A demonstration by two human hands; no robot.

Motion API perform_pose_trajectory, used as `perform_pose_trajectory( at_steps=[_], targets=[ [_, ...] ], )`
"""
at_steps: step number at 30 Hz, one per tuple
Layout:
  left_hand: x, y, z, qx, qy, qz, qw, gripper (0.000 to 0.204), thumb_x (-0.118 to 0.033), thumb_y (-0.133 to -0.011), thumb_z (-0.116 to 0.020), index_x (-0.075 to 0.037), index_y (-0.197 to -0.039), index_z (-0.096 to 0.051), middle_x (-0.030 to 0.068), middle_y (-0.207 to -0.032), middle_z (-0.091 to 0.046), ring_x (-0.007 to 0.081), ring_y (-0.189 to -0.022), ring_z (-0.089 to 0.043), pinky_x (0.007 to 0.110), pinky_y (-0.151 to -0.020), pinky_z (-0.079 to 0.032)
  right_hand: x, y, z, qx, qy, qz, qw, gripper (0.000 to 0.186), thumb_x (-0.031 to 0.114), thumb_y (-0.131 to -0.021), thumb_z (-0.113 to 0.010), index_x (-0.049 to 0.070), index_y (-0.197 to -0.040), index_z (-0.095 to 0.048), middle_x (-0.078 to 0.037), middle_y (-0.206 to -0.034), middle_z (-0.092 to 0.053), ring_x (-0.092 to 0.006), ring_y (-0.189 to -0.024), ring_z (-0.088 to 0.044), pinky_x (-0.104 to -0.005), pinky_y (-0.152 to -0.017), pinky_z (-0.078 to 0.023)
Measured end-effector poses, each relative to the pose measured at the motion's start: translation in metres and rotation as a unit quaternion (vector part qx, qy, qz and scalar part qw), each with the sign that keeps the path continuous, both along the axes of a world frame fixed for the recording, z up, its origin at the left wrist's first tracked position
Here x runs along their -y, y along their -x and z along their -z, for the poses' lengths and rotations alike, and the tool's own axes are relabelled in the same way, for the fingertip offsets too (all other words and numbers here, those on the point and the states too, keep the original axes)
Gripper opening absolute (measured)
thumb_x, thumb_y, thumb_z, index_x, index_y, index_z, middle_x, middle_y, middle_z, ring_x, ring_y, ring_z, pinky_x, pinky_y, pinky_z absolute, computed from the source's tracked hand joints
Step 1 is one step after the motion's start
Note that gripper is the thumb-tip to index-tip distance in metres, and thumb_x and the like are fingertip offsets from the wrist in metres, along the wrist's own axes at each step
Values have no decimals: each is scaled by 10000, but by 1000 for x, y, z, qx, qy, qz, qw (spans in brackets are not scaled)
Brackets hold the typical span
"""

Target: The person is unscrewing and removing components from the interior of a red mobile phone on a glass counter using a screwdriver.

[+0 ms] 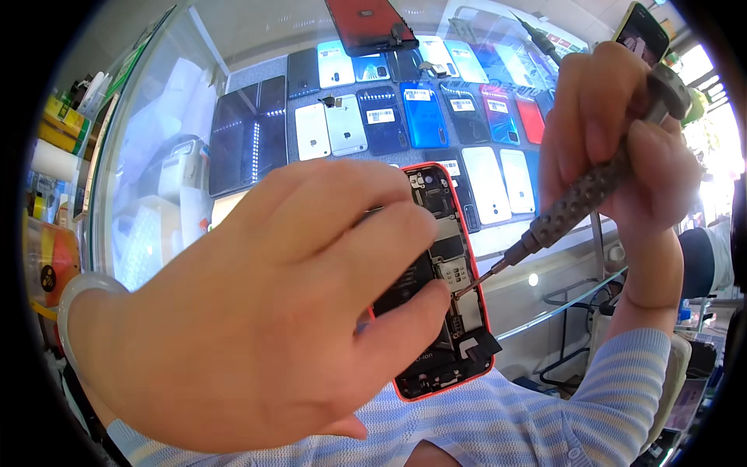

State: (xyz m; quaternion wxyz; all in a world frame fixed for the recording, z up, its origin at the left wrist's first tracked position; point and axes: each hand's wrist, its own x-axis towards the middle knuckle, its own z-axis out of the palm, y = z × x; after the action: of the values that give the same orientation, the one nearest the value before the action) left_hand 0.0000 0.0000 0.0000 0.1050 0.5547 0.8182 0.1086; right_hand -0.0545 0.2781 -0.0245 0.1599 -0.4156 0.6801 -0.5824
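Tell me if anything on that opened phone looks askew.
Yes: a black flap juts past the lower right edge of the phone, at an angle to its otherwise smooth red frame. It looks out of line, though whether it is damaged I cannot tell.

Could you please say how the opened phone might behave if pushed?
The phone probably stays stiff, given its solid red rim. Exposed inner parts suggest fragility, and the black flap overhanging one edge could snag.

L hand (264, 303): back to cam, fingers (405, 233) bent, partly apart, pointing R.
R hand (622, 136): raised higher than L, fingers curled in grip.
R forearm (650, 268): near-vert., below hand.
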Motion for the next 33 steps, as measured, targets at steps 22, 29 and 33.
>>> perform_pose_trajectory(
  at_steps=[22,29,33],
  targets=[
    [-6,23,27,-121,-283,-64,949,227,-3,-652,-833,13,-827,-689,106,-714,-650,200,-601,-613,275,-499,-448,4,-2,8,46,131,142,980,281,295,-1035,-302,42,-992,-418,-96,-903,-524,-163,-651,-689,-212,-583,-590],
    [-2,21,29,-192,-276,-64,940,203,11,-648,-826,10,-800,-691,107,-676,-639,207,-554,-602,276,-472,-443,1,1,7,27,120,154,980,287,314,-1024,-339,47,-984,-435,-81,-881,-512,-157,-645,-670,-215,-559,-585],
    [-2,25,32,-169,-283,-51,943,212,0,-641,-836,11,-797,-693,107,-678,-638,206,-556,-607,272,-473,-450,3,-1,3,-34,126,144,981,285,327,-1012,-375,55,-971,-451,-77,-867,-506,-159,-660,-660,-230,-531,-581]
  ],
)
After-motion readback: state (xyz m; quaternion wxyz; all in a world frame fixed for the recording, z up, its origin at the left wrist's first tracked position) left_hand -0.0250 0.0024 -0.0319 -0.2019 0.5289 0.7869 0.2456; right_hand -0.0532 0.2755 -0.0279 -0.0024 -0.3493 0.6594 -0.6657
